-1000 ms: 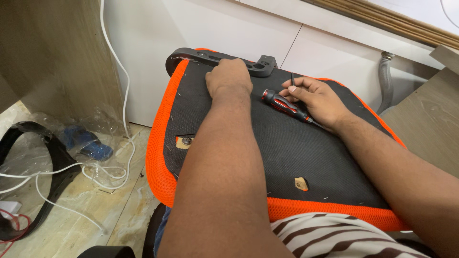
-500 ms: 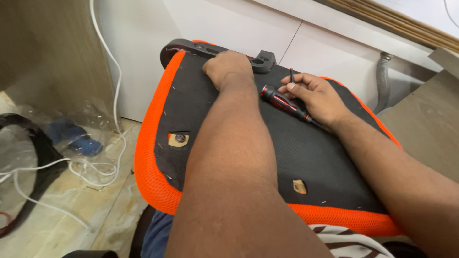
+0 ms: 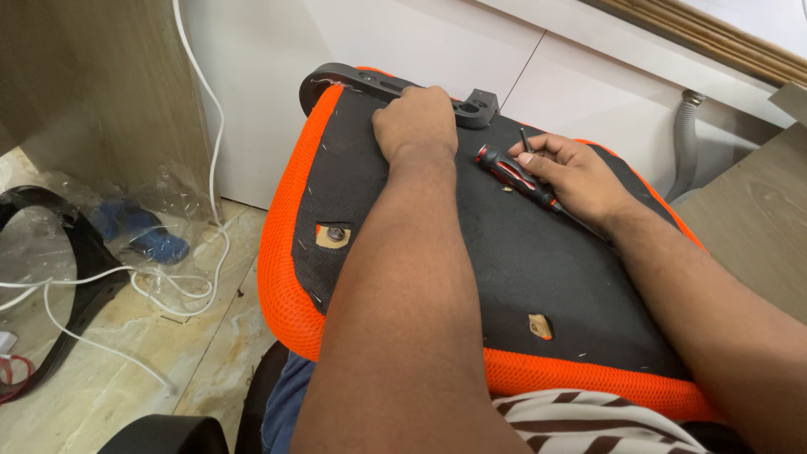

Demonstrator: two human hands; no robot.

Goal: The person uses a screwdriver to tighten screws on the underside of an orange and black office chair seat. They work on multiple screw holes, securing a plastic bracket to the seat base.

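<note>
1. Resting on the person's lap, an upturned chair seat shows its black underside, edged in orange mesh.
2. The left hand is curled shut over a dark bracket at the seat's far edge, pressing it down.
3. The right hand lies on the black cover, fingers loosely closed around a screwdriver with a red and black handle, and pinching a small dark bolt upright.
4. Two cut-outs in the cover show wood beneath; the left hole has a bolt head in it.
5. Left of the seat, white cables and a clear plastic bag lie on the tiled floor.
</note>
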